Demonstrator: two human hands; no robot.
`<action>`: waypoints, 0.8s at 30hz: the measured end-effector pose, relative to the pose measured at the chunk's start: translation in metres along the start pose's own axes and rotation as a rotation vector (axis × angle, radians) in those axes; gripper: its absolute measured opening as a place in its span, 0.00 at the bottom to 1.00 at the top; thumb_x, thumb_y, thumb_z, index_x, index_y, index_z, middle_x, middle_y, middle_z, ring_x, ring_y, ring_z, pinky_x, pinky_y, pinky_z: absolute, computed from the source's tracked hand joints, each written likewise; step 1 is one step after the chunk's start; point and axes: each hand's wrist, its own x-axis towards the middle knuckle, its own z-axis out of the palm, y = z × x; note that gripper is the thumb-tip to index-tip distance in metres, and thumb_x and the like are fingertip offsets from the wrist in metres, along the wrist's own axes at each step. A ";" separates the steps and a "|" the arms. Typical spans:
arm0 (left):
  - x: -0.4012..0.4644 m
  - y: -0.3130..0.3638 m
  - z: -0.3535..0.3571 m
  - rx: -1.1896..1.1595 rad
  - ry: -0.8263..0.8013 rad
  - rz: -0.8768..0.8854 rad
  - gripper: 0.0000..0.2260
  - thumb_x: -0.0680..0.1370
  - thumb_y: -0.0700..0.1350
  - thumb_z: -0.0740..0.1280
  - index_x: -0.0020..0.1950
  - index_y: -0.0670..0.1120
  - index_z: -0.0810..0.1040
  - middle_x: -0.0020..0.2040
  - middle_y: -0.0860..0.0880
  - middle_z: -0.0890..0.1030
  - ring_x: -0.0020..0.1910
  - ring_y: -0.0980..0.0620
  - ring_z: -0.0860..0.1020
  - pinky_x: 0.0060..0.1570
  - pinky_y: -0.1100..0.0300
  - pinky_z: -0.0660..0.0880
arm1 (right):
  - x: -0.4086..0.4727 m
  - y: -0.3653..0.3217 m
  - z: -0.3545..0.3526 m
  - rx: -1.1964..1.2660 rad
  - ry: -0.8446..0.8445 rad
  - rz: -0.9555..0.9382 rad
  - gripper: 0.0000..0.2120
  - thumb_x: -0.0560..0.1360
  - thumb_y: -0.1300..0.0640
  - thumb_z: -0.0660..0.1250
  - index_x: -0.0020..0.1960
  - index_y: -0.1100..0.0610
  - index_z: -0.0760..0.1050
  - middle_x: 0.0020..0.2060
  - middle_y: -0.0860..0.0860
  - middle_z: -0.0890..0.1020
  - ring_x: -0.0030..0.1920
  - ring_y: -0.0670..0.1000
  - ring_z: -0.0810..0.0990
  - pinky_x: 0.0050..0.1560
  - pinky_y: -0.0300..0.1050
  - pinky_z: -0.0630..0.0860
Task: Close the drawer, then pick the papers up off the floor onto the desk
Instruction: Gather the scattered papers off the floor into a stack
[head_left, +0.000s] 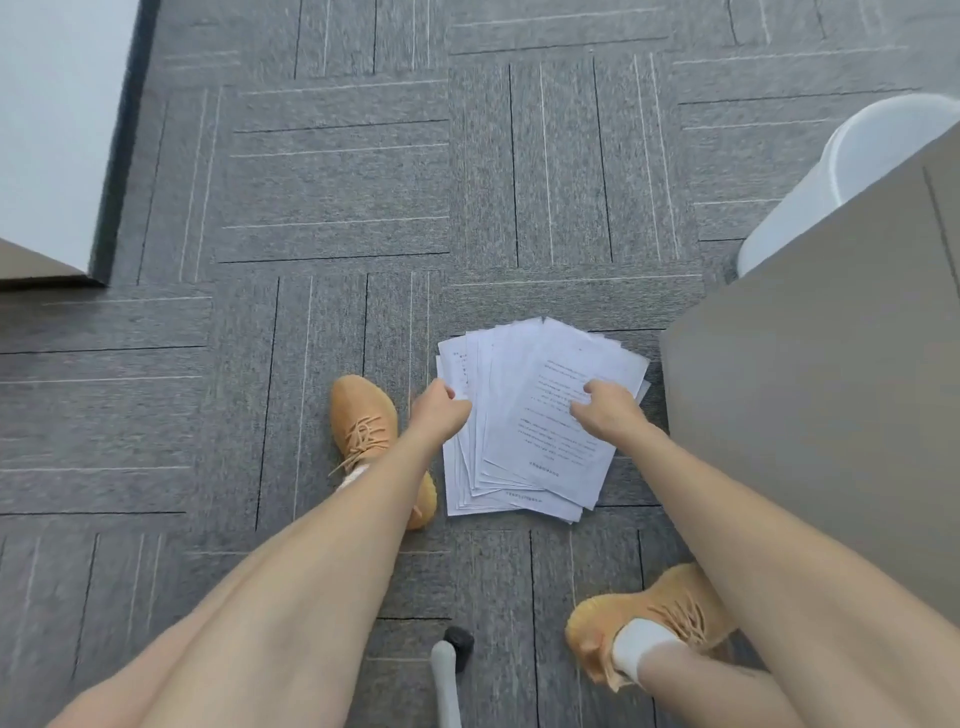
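A fanned stack of printed white papers (524, 441) lies on the grey carpet, right beside the grey desk unit (810, 395). My left hand (440, 410) is at the stack's left edge, its fingers curled onto the sheets. On the top sheet, near the upper right of the stack, my right hand (605, 413) has its fingers bent and is gripping the paper. The papers lie flat on the floor. No open drawer shows on the desk unit.
My orange shoes stand either side of the stack, the left shoe (363, 431) close to it and the right shoe (654, 618) nearer me. A white bin (857, 171) stands behind the desk unit. A chair leg with a black caster (457, 644) is by my feet. A white wall (47, 130) is at far left.
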 end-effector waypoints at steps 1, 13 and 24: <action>0.011 -0.007 0.008 -0.013 -0.007 -0.021 0.10 0.75 0.44 0.62 0.55 0.45 0.72 0.55 0.45 0.76 0.54 0.44 0.74 0.46 0.57 0.66 | 0.012 0.005 0.009 0.007 -0.020 0.019 0.27 0.78 0.49 0.61 0.73 0.60 0.67 0.71 0.61 0.71 0.67 0.63 0.73 0.63 0.55 0.74; 0.096 -0.059 0.072 -0.130 0.008 -0.254 0.27 0.74 0.45 0.63 0.73 0.44 0.63 0.70 0.43 0.71 0.66 0.42 0.72 0.61 0.50 0.71 | 0.097 0.054 0.082 0.101 -0.011 0.366 0.41 0.79 0.43 0.60 0.80 0.50 0.37 0.78 0.69 0.40 0.78 0.69 0.45 0.74 0.70 0.53; 0.126 -0.073 0.098 -0.179 0.168 -0.231 0.09 0.74 0.39 0.61 0.53 0.46 0.73 0.52 0.46 0.80 0.47 0.45 0.75 0.44 0.54 0.73 | 0.104 0.058 0.125 -0.044 0.057 0.144 0.41 0.79 0.41 0.57 0.81 0.51 0.37 0.76 0.71 0.33 0.77 0.72 0.36 0.78 0.63 0.40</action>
